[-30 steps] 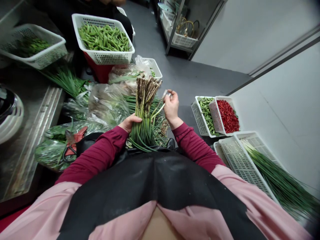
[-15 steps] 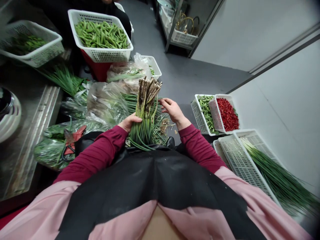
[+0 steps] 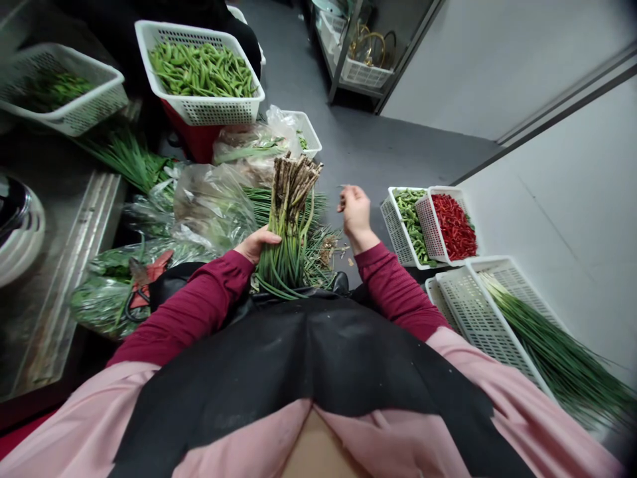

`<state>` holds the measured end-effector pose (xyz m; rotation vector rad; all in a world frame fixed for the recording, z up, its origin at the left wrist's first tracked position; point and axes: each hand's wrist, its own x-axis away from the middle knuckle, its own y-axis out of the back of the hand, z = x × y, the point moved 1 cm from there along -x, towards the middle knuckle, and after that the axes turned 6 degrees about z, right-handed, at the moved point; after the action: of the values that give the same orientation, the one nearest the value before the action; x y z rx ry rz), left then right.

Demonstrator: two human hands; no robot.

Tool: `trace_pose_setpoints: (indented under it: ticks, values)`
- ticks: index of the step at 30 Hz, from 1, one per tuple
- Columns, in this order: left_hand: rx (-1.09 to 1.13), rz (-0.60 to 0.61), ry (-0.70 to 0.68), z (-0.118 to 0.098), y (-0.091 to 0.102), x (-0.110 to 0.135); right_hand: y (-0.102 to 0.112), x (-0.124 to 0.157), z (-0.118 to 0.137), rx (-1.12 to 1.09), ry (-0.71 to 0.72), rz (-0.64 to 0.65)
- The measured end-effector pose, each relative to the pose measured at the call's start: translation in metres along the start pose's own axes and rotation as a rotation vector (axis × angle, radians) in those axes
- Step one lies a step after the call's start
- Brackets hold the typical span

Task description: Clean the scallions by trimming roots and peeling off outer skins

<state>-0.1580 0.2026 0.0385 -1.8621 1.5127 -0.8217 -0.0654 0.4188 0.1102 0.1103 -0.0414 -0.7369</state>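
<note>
My left hand [image 3: 259, 244] is wrapped round a thick bunch of scallions [image 3: 288, 229], thumb across the front. Their brown, soil-stained root ends point up and away from me, and the green leaves hang down against my black apron [image 3: 308, 358]. To the right of the bunch and apart from it, my right hand [image 3: 355, 211] is raised with its fingers curled together. A thin sliver seems to stick out at its fingertips, too small to name. Below lie more loose green scallions [image 3: 318, 259] and brown peeled scraps [image 3: 328, 249].
Clear plastic bags of greens [image 3: 213, 206] lie to the left, with red-handled scissors or shears [image 3: 144, 282] on one. A basket of green peppers [image 3: 199, 106] stands ahead. At right are baskets of red chillies [image 3: 438, 255] and long scallions [image 3: 502, 355]. A metal shelf [image 3: 343, 66] stands farther off.
My right hand has moved right, away from the root ends, and its fingers have curled in. My left hand and the scallion bunch have stayed almost still.
</note>
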Motion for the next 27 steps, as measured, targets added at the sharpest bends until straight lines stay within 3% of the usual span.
trace_pose_setpoints:
  ticks: [2, 4, 7, 9, 12, 16, 23, 25, 27]
  values:
    - [0.005, -0.011, -0.011, 0.000, 0.000, 0.000, 0.015, -0.007, 0.007, -0.014, -0.110, -0.017]
    - [0.011, -0.018, -0.015, 0.000, -0.001, 0.000, 0.016, 0.004, 0.011, 0.026, -0.228, 0.149]
    - [0.009, -0.003, 0.000, 0.000, -0.004, -0.001, -0.009, 0.044, 0.007, 0.073, -0.337, 0.557]
    - [0.004, -0.008, 0.002, 0.000, -0.006, 0.000, -0.027, 0.067, 0.002, 0.067, -0.324, 0.629]
    - [-0.011, -0.042, 0.001, -0.001, -0.007, 0.003, -0.032, 0.070, 0.004, -0.094, -0.331, 0.500]
    - [-0.034, -0.029, 0.027, 0.000, -0.008, 0.007, 0.004, 0.029, 0.019, -0.379, -0.354, 0.317]
    - [-0.066, 0.021, 0.059, 0.004, -0.016, 0.011, 0.074, -0.062, 0.053, -0.168, -0.132, 0.016]
    - [-0.070, 0.021, 0.061, 0.003, -0.016, 0.012, 0.082, -0.073, 0.050, -0.139, -0.146, -0.065]
    - [-0.068, 0.013, 0.058, 0.003, -0.014, 0.013, 0.078, -0.069, 0.034, -0.073, -0.199, -0.036]
